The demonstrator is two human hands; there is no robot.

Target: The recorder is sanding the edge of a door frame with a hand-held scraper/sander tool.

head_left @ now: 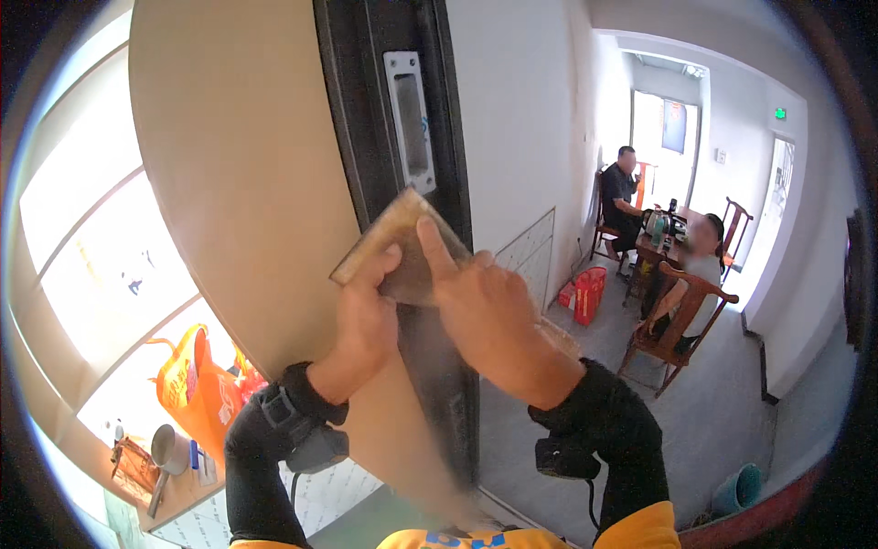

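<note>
In front of me a flat, square-cornered brownish piece (400,240), like a folded cloth or pad, is held up with one corner pointing upward. My left hand (364,329) is closed on its lower left side, the thumb lying on its face. My right hand (494,316) grips its right side, with the index finger stretched flat over the face. Behind it runs a dark door frame (375,137) with a long silver metal plate (410,119) set in it. The piece's upper corner is just below that plate; whether it touches the frame I cannot tell.
A tan panel (238,165) stands to the left. Beyond it, an orange bag (197,389) and a saucepan (167,453) sit on a ledge. On the right, two people sit at a wooden table (660,252) with chairs (679,320), near a red bag (585,295). A teal bucket (739,489) stands lower right.
</note>
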